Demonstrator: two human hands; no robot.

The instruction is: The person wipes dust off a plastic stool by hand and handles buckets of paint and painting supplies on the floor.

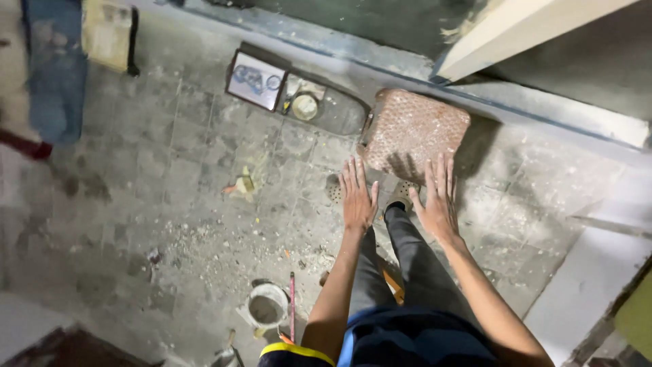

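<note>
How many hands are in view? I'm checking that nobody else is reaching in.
2: the left hand and the right hand, both open with fingers spread, reaching toward the dusty brown cushion on the floor.

The reddish-brown tile (414,132) bears a dotted pattern under white dust, the floor (170,190) is grey squares, and the trousers (407,261) are dark grey.
</note>
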